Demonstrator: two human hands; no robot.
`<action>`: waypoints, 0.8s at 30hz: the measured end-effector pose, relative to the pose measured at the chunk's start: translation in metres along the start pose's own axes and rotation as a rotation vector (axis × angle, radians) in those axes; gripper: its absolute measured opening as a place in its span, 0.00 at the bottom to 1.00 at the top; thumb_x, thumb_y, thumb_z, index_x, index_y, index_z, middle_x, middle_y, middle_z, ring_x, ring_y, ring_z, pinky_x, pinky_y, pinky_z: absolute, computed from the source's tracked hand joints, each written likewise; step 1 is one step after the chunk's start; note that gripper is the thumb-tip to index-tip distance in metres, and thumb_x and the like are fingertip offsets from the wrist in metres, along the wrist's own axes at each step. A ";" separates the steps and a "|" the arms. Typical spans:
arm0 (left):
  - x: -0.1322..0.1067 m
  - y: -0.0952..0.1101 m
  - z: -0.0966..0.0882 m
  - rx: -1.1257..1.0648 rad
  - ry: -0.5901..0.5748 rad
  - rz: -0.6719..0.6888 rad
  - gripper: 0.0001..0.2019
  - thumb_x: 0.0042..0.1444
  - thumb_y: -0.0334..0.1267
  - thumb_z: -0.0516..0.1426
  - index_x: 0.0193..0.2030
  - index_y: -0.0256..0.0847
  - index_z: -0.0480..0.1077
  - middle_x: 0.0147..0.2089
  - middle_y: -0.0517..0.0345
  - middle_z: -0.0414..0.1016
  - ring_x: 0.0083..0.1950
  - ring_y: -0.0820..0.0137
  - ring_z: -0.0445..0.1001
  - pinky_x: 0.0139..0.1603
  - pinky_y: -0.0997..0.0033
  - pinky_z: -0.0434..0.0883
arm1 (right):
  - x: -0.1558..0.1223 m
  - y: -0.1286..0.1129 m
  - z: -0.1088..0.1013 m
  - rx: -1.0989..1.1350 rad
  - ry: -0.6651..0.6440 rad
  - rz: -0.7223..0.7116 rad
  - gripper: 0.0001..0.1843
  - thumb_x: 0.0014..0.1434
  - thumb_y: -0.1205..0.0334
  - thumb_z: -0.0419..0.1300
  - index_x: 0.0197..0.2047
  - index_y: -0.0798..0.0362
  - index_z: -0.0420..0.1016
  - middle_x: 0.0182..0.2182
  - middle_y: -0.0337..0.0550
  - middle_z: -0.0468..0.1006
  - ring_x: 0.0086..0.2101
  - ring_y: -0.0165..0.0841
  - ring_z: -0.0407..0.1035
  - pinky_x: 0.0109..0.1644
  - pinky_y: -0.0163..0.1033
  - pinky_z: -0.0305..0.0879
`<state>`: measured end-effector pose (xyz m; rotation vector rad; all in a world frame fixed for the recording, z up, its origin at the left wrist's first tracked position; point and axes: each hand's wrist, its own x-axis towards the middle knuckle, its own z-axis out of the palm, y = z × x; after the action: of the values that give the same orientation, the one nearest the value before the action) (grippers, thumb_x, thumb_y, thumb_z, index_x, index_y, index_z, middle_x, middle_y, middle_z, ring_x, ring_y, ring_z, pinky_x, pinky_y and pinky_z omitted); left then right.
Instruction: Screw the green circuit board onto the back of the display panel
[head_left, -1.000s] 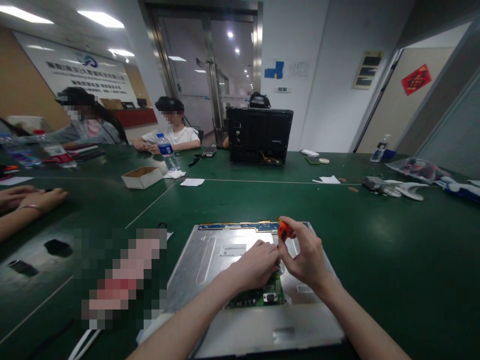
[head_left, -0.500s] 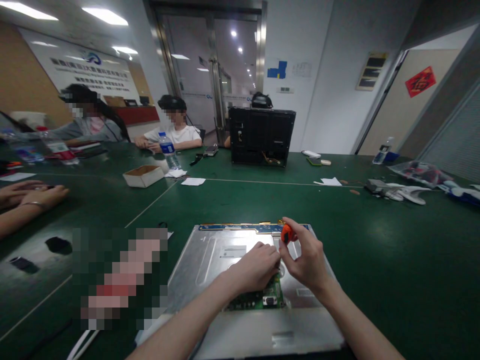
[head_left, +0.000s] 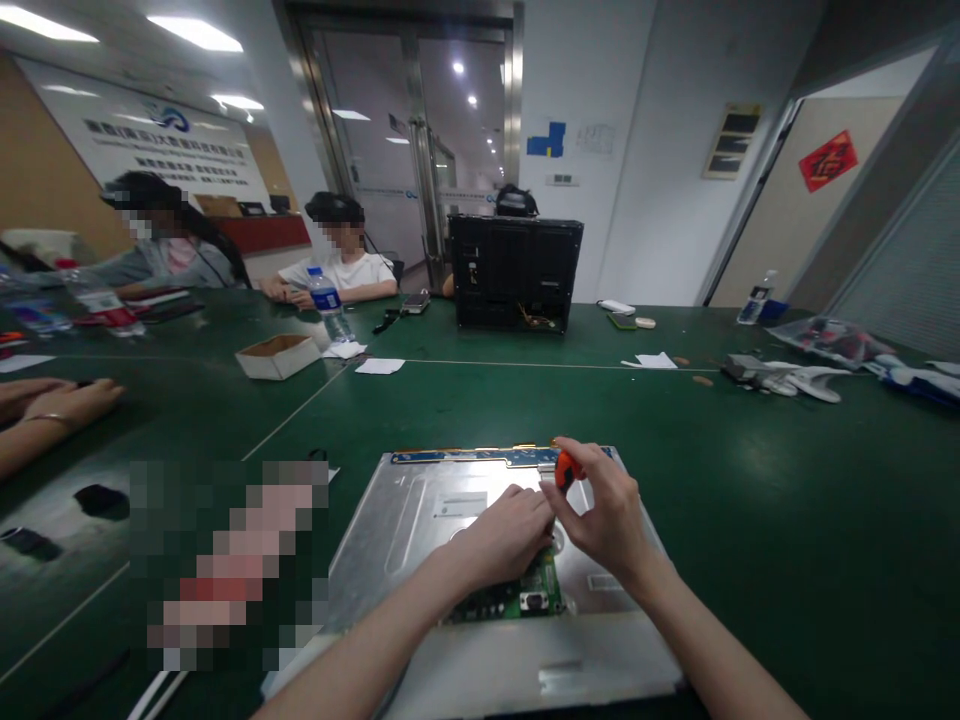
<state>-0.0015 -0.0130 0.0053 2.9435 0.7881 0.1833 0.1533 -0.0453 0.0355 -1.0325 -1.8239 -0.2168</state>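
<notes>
A silver metal display panel (head_left: 420, 530) lies flat on the green table (head_left: 750, 500) in front of me, with a small green circuit board (head_left: 517, 598) on it. My right hand (head_left: 604, 520) is closed round an orange-handled screwdriver (head_left: 566, 468), held upright over the board. My left hand (head_left: 504, 535) is curled with its fingertips pinched at the screwdriver's lower end, resting on the panel. The tool's tip is hidden by my fingers.
A black monitor casing (head_left: 516, 272) stands at the far side. A cardboard box (head_left: 276, 355), a water bottle (head_left: 325, 300) and paper scraps lie left of it. Other people sit at the far left; another person's hands (head_left: 45, 400) rest at the left edge. White parts (head_left: 795, 378) lie at the right.
My hands stay on the screwdriver over the board; the orange handle has turned slightly in my right fingers. The view has shifted a little.
</notes>
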 end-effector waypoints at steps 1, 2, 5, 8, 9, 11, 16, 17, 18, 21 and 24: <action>0.000 0.000 0.000 0.001 0.003 -0.001 0.03 0.60 0.32 0.52 0.37 0.38 0.67 0.42 0.51 0.72 0.44 0.62 0.70 0.46 0.62 0.67 | 0.001 0.000 0.000 -0.006 -0.008 -0.003 0.23 0.58 0.63 0.57 0.57 0.53 0.62 0.33 0.44 0.74 0.31 0.33 0.68 0.34 0.38 0.67; 0.000 0.000 -0.001 -0.002 0.004 -0.005 0.03 0.60 0.31 0.53 0.38 0.38 0.67 0.42 0.51 0.72 0.44 0.62 0.70 0.46 0.62 0.66 | 0.001 -0.001 -0.001 -0.013 -0.018 -0.003 0.23 0.58 0.63 0.56 0.57 0.52 0.62 0.32 0.43 0.73 0.31 0.33 0.68 0.33 0.37 0.66; 0.001 0.000 -0.002 -0.026 -0.005 -0.018 0.01 0.59 0.32 0.54 0.36 0.39 0.67 0.42 0.52 0.72 0.44 0.62 0.70 0.46 0.63 0.67 | 0.001 -0.001 0.000 -0.022 -0.037 0.011 0.27 0.59 0.64 0.55 0.61 0.52 0.59 0.31 0.42 0.73 0.30 0.33 0.68 0.33 0.37 0.66; 0.000 -0.001 -0.003 -0.038 -0.021 -0.014 0.02 0.59 0.32 0.54 0.35 0.39 0.66 0.41 0.53 0.72 0.42 0.64 0.70 0.44 0.63 0.67 | -0.001 -0.001 0.001 0.005 -0.015 0.049 0.27 0.57 0.66 0.55 0.60 0.54 0.58 0.33 0.44 0.74 0.30 0.33 0.68 0.34 0.38 0.67; 0.000 -0.001 -0.002 -0.035 -0.022 -0.010 0.02 0.59 0.32 0.54 0.35 0.39 0.66 0.40 0.53 0.72 0.42 0.64 0.70 0.43 0.64 0.67 | -0.001 -0.001 0.001 0.011 -0.003 0.059 0.26 0.56 0.66 0.55 0.59 0.54 0.58 0.33 0.44 0.74 0.30 0.33 0.69 0.34 0.38 0.67; -0.001 -0.001 -0.002 -0.026 -0.017 -0.001 0.03 0.60 0.31 0.53 0.35 0.38 0.66 0.40 0.53 0.72 0.42 0.64 0.70 0.43 0.64 0.66 | -0.002 -0.002 0.001 0.013 0.007 0.063 0.24 0.55 0.67 0.55 0.56 0.55 0.60 0.33 0.44 0.74 0.29 0.33 0.68 0.34 0.38 0.67; 0.000 -0.002 0.002 0.004 0.009 0.004 0.02 0.60 0.32 0.52 0.37 0.38 0.66 0.42 0.51 0.72 0.45 0.62 0.70 0.45 0.63 0.67 | 0.001 -0.003 -0.001 -0.004 -0.012 0.032 0.21 0.56 0.63 0.58 0.54 0.53 0.63 0.33 0.43 0.74 0.30 0.33 0.68 0.34 0.38 0.67; 0.000 -0.002 0.002 0.007 0.015 -0.002 0.02 0.60 0.32 0.53 0.38 0.38 0.66 0.43 0.50 0.72 0.45 0.62 0.70 0.46 0.62 0.67 | 0.001 -0.003 -0.001 -0.009 -0.020 0.029 0.21 0.57 0.63 0.57 0.55 0.52 0.63 0.33 0.43 0.74 0.30 0.33 0.68 0.34 0.38 0.67; 0.000 -0.002 0.002 0.010 0.018 -0.007 0.02 0.59 0.31 0.53 0.39 0.38 0.66 0.43 0.50 0.72 0.46 0.61 0.70 0.46 0.62 0.67 | 0.001 -0.003 0.000 -0.014 -0.032 0.029 0.22 0.58 0.63 0.57 0.56 0.52 0.62 0.33 0.43 0.74 0.31 0.33 0.68 0.34 0.37 0.67; 0.001 -0.001 0.001 0.009 0.006 -0.010 0.03 0.60 0.32 0.52 0.38 0.37 0.66 0.43 0.50 0.72 0.45 0.61 0.70 0.45 0.62 0.67 | 0.001 -0.003 0.000 -0.019 -0.052 0.027 0.26 0.59 0.65 0.55 0.60 0.52 0.60 0.34 0.44 0.74 0.31 0.33 0.69 0.35 0.37 0.67; 0.001 -0.001 -0.003 0.011 -0.022 0.008 0.02 0.60 0.31 0.53 0.36 0.38 0.66 0.43 0.50 0.72 0.46 0.61 0.70 0.44 0.62 0.67 | -0.001 -0.004 0.000 -0.009 -0.036 0.026 0.27 0.57 0.67 0.54 0.60 0.55 0.59 0.36 0.46 0.75 0.31 0.33 0.69 0.36 0.38 0.68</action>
<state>-0.0017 -0.0121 0.0081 2.9542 0.7773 0.1475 0.1498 -0.0481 0.0360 -1.0717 -1.8423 -0.1917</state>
